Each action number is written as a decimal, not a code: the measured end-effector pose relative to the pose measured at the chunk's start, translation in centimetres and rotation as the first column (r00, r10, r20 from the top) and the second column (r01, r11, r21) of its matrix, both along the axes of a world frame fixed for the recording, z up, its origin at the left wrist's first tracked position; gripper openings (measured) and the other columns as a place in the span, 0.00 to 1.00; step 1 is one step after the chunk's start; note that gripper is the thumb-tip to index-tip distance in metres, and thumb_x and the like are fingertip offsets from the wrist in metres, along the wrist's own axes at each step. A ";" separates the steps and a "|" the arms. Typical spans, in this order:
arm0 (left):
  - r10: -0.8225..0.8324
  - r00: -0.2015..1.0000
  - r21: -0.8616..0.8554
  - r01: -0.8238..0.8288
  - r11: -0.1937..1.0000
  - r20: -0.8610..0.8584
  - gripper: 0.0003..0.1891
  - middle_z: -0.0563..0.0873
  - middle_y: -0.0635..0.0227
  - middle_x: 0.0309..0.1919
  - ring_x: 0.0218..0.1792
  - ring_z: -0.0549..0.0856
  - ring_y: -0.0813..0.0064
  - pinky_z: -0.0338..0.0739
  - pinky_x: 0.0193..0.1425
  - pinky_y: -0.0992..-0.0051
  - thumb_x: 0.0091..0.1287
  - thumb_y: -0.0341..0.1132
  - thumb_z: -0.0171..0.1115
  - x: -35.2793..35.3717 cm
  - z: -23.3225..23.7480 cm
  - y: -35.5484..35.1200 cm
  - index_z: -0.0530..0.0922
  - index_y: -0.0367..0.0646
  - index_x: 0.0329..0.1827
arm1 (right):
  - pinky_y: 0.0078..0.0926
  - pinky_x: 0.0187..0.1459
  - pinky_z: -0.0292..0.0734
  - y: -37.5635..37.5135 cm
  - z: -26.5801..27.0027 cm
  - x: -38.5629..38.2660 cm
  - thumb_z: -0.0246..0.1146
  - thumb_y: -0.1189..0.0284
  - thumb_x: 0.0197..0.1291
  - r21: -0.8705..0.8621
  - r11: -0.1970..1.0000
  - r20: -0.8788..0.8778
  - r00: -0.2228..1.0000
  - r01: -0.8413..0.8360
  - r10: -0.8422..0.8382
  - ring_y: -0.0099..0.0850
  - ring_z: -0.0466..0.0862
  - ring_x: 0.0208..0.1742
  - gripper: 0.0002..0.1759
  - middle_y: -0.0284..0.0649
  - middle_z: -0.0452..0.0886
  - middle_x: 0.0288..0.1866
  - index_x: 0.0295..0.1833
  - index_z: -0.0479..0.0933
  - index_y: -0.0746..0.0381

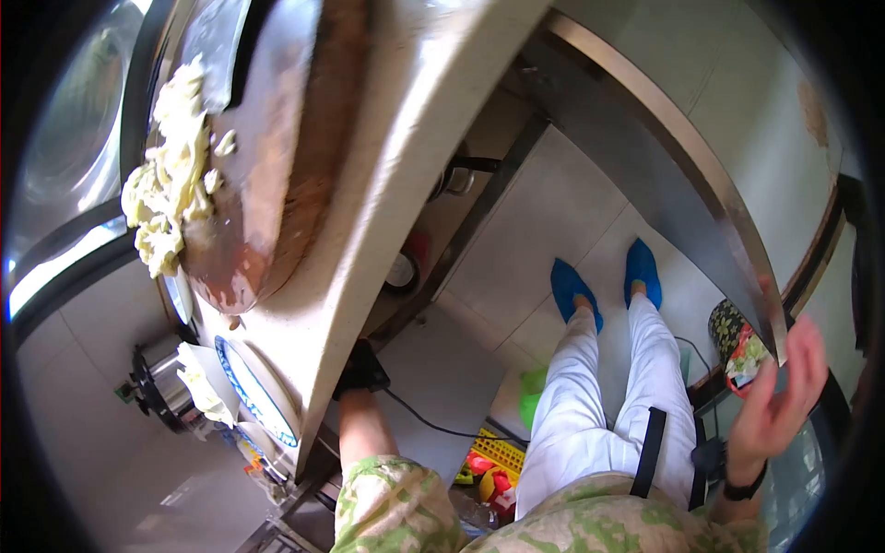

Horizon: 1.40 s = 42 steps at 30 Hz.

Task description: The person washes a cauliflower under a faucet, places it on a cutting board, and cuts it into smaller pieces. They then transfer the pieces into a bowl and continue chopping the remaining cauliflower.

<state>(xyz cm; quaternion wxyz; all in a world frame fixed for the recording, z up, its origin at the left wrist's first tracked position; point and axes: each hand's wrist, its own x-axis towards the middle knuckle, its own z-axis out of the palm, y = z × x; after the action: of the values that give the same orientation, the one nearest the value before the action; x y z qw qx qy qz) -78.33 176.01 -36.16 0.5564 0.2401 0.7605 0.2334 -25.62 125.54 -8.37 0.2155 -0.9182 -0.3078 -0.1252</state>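
My left forearm (361,429) reaches in under the counter edge, with a black device (364,370) and a cable at the wrist. The left hand itself is hidden beyond that device, by the cabinet. My right hand (784,396) is raised at the right, fingers apart and nothing in them, close by the end of a metal-edged cabinet door (682,129) that stands swung out. Inside the open cabinet are a round dark pot (403,274) and a piece of cookware with a black handle (475,164).
On the counter (406,175), a wooden cutting board (304,198) bears chopped pale cabbage (175,175) and a knife (210,55). Blue-rimmed plates (258,392) stand at the counter's end. Below are a yellow basket (502,453), a green bag (532,396) and a patterned bin (726,324).
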 end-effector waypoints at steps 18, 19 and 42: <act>0.237 0.906 0.147 -0.303 0.942 0.350 0.24 0.77 0.58 0.57 0.53 0.79 0.61 0.75 0.58 0.65 0.73 0.49 0.46 11.7 21.2 -19.6 0.68 0.42 0.65 | 0.40 0.63 0.66 30.9 -15.0 -17.8 0.54 0.69 0.64 0.638 0.702 -0.719 0.079 -0.317 0.690 0.47 0.71 0.62 0.21 0.55 0.74 0.58 0.61 0.71 0.64; 0.245 0.903 0.160 -0.316 0.935 0.354 0.25 0.76 0.58 0.59 0.55 0.78 0.61 0.73 0.60 0.65 0.74 0.49 0.44 10.8 20.3 -19.7 0.67 0.42 0.66 | 0.40 0.63 0.66 31.0 -15.3 -18.1 0.54 0.69 0.64 0.626 0.701 -0.715 0.108 -0.342 0.691 0.47 0.71 0.62 0.21 0.56 0.74 0.58 0.61 0.71 0.64; 0.340 0.881 0.337 -0.447 0.829 0.330 0.22 0.73 0.59 0.61 0.55 0.74 0.66 0.67 0.64 0.69 0.74 0.43 0.49 9.3 14.6 -18.3 0.67 0.39 0.65 | 0.41 0.58 0.71 28.4 -16.4 -17.5 0.54 0.66 0.63 0.309 0.655 -0.494 0.472 -0.690 0.730 0.50 0.75 0.57 0.22 0.56 0.77 0.54 0.61 0.71 0.65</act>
<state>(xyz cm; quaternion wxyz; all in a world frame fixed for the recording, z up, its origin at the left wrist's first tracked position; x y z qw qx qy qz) -69.04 157.76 -21.58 0.5272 0.1543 0.6506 0.5244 -43.15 153.96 -24.79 0.3610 -0.6906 -0.5743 0.2507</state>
